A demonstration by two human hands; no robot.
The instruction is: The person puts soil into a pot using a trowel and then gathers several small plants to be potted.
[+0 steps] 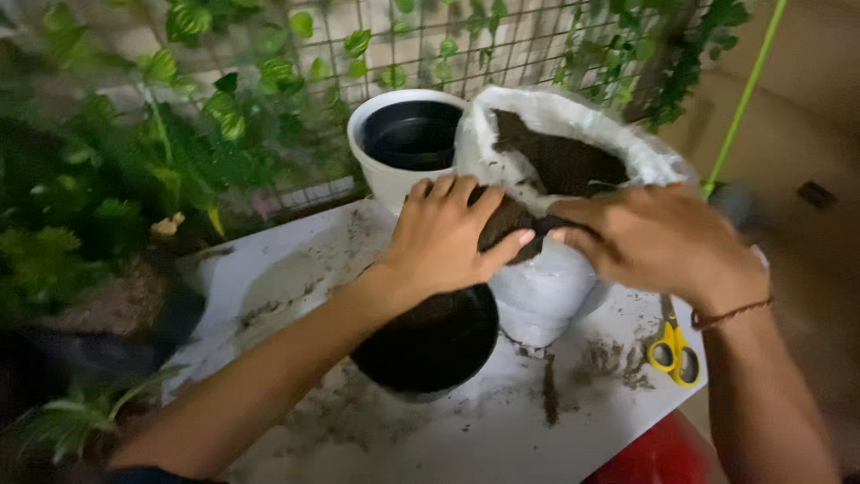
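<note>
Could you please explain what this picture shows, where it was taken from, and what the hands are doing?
The one picture comes from a camera worn on a person's head, looking down at their own bare hands. The left hand and right hand both grip the folded rim of a white sack of dark soil. It stands on a soil-strewn white table, above a soil-filled black pot. Behind is a white pot with a black liner; yellow-handled scissors lie at right. Leafy plants grow left.

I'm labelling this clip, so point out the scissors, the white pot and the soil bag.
scissors (674, 351), head view, on the yellow handles.
white pot (381, 175), head view, on its outer wall.
soil bag (542, 291), head view, on its white lower side.
</note>
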